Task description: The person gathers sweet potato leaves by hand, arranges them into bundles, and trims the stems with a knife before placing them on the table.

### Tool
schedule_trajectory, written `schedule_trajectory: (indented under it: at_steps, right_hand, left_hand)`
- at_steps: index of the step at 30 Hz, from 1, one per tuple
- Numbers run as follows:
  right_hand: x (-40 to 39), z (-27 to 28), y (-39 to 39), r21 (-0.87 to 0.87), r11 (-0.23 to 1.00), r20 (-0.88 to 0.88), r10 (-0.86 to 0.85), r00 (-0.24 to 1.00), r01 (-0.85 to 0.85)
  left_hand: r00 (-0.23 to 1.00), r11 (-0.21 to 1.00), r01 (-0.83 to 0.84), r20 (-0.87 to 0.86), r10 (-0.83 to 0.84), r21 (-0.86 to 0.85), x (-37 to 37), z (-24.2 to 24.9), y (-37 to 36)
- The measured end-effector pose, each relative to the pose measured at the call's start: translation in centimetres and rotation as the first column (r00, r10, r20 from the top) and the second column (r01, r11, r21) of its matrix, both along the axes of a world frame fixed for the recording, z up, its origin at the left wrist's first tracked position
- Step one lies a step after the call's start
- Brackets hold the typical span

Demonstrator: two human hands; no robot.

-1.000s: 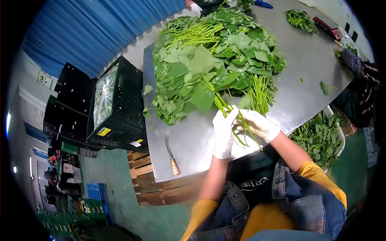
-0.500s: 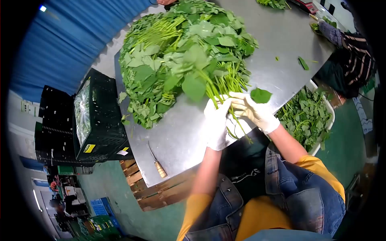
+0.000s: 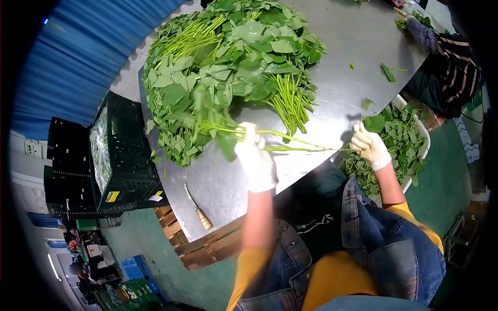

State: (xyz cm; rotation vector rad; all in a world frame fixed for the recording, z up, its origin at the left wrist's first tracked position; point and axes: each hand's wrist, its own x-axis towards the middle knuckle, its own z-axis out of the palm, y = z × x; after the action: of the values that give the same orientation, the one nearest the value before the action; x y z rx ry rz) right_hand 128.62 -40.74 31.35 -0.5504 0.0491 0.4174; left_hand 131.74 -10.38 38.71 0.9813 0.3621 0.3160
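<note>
My left hand, in a white glove, is closed round a few long green stems whose leafy end, blurred, points left. The stems stretch right toward my right hand, also gloved, with its fingers pinched at the thin stem ends and a leaf beside them. Behind my left hand a big heap of leafy greens covers much of the metal table. A bundle of cut stems sticks out of the heap toward me.
A knife with a wooden handle lies near the table's front left corner. Right of the table stands a white bin of loose greens. Dark crates stand at left. A co-worker's striped sleeve is at upper right.
My hands have moved apart: the right went right toward the bin, the left slightly left. The stems between them have swung from steep to nearly level.
</note>
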Motion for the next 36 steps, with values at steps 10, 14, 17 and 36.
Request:
schedule_trajectory:
  at_steps: [10, 14, 17, 36]
  right_hand:
    - [-1.3, -10.0, -16.9, -0.558, -0.752, 0.335, 0.183, 0.924, 0.351]
    - [-1.0, 0.2, -5.6, -0.423, -0.764, 0.354, 0.356, 0.865, 0.488]
    - [1.3, 3.2, 4.9, -0.806, -0.041, 0.509, 0.461, 0.727, 0.59]
    - [0.0, 2.2, 17.5, -0.823, 0.543, 0.269, 0.63, 0.728, -0.166]
  left_hand:
    - [0.936, 0.938, -0.346, 0.087, 0.341, 0.038, -1.0, 2.3, 8.4]
    - [0.978, 0.958, -0.208, 0.038, 0.204, 0.196, -2.0, 3.2, 7.7]
    - [0.997, 0.99, -0.048, -0.052, 0.055, 0.131, -1.4, 1.5, 4.5]
    - [0.994, 0.906, -0.014, 0.089, 0.057, -0.422, -2.1, -2.5, 6.5]
